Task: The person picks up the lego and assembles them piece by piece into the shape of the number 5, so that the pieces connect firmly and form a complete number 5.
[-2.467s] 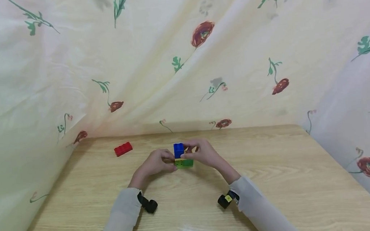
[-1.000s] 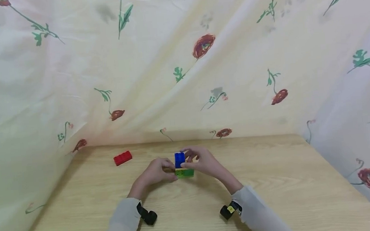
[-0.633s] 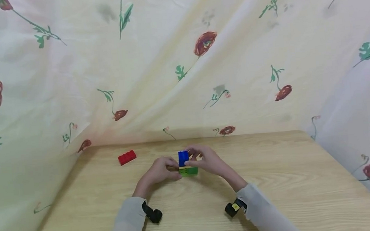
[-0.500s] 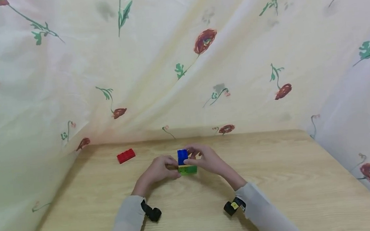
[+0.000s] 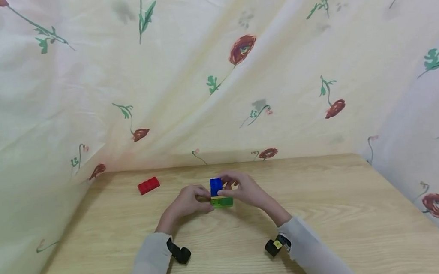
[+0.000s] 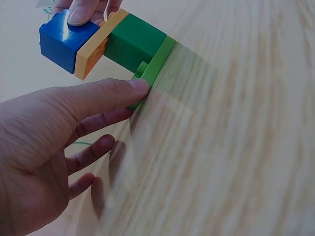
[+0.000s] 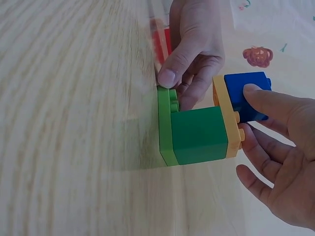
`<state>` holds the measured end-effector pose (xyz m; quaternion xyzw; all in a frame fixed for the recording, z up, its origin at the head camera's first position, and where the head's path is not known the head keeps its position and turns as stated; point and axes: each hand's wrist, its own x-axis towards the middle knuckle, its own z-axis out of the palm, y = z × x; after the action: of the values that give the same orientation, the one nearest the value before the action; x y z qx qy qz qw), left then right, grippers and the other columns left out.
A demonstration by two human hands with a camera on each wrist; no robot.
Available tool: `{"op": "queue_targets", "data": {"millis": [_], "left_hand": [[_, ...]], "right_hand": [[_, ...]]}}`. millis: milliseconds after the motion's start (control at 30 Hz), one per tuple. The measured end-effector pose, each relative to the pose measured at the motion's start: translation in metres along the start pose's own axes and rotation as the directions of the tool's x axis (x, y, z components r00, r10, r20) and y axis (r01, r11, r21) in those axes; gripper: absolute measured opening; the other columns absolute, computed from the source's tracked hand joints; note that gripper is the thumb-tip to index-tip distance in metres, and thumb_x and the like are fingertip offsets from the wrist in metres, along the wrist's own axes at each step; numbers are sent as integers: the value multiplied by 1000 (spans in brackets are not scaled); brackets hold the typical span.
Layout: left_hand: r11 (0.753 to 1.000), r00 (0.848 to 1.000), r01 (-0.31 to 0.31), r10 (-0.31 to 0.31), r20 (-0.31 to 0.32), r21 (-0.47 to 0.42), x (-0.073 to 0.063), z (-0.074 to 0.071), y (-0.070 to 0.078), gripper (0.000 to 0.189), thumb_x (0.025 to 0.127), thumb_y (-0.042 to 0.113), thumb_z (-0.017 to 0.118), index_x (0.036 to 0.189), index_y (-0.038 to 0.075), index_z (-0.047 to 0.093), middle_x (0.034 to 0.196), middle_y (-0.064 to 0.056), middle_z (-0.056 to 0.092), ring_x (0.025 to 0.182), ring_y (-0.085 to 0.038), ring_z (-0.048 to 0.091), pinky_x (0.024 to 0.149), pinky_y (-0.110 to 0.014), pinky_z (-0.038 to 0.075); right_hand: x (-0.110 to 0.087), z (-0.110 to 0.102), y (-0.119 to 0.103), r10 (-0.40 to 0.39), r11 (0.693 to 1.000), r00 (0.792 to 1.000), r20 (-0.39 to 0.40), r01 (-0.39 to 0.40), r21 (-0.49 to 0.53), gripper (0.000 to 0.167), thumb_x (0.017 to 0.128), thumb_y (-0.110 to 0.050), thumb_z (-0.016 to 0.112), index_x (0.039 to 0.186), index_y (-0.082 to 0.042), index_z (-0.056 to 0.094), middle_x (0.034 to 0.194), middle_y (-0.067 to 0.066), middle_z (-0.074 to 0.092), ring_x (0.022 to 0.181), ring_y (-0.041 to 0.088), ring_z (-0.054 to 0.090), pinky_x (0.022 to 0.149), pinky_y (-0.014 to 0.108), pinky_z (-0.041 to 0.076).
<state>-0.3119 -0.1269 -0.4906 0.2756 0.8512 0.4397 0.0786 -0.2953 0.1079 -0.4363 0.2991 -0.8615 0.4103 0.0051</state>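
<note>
A small stack of toy building bricks stands on the wooden table between both hands. Lowest is a flat light green brick (image 7: 165,128), with a dark green brick (image 7: 199,137) on it. A flat orange-yellow brick (image 7: 225,113) lies across that, and a blue brick (image 6: 59,42) sits on top, towards the left end. My left hand (image 5: 187,201) pinches the left end of the light green brick between thumb and fingers. From the right, my right hand (image 5: 244,189) pinches the blue brick, its thumb on the near face.
A red brick (image 5: 148,185) lies apart on the table (image 5: 224,248), to the left and behind the left hand. Behind and at both sides hangs a flowered cloth (image 5: 183,71). A dark camera is strapped on each wrist.
The head view has shifted slightly, so everything appears a little lower than at first. Both hands keep their hold on the stack, with no clear movement of the bricks.
</note>
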Motion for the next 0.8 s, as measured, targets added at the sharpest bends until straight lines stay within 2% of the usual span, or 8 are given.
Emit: {"op": "queue_targets", "data": {"millis": [133,533,700,800], "left_hand": [[1000,1000,15,-15,4,-2,0,1,0,17,83,19,86,99,15,81,107,1,73,107,-18,62,104,-49,47],[1000,1000,18,-18,8,14,-2,-1,-1,16,83,18,85,98,14,81,105,1,73,103,-16,62,102,-48,48],[1000,1000,-7,6,5,24,0,-1,0,16,84,20,85,98,14,81,105,1,73,103,-16,62,101,-46,48],[1000,1000,-1,1,5,25,-1,-2,2,17,84,20,85,99,14,81,105,1,73,102,-15,61,101,-46,48]], "right_hand": [[0,0,2,9,1000,1000,7,-9,-9,34,92,-19,77,125,-10,69,106,4,76,86,10,66,83,33,51],[0,4,1,19,1000,1000,-7,-19,22,34,92,-18,77,124,-8,69,109,7,75,86,10,66,81,30,50],[1,1,-1,31,999,1000,-3,-31,13,33,92,-17,77,123,-8,70,108,6,76,86,10,66,82,32,50],[2,0,-2,22,1000,1000,0,-22,14,32,91,-16,77,121,-8,70,107,6,75,86,11,66,83,35,51]]}}
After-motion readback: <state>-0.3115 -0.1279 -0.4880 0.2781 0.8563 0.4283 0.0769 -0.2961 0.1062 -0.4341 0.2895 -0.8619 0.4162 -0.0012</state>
